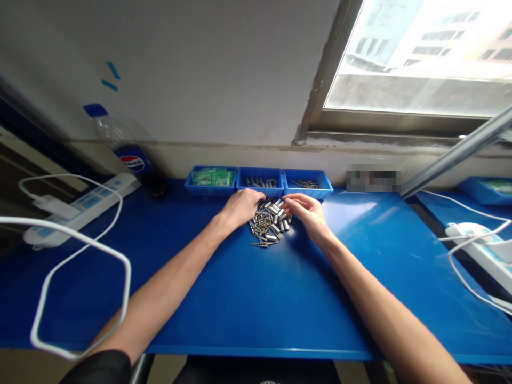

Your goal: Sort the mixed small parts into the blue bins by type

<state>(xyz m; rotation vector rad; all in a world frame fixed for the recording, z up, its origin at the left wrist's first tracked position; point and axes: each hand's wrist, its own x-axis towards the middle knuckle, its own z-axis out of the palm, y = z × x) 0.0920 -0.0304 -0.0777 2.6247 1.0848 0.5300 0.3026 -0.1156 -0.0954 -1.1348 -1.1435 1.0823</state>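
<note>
A mixed pile of small metal parts lies on the blue tabletop: thin pointed pins [262, 223] on its left side and short silvery cylinders [280, 217] on its right. My left hand [243, 207] is at the pile's far left edge, fingers curled and closed; whatever they hold is hidden. On the opposite side, my right hand [309, 212] has its thumb and fingers drawn together over the cylinders, and what is between them is too small to name. Just behind both hands stand a blue bin with cylinders [260, 194] and a blue bin with pins [309, 194].
A third blue bin [212, 190] holds green packets. To the left are a cola bottle [134, 160], a white power strip [86, 205] and a looping white cable [127, 277] near my left arm. Another power strip [480, 248] lies right, below a slanted metal bar [456, 152].
</note>
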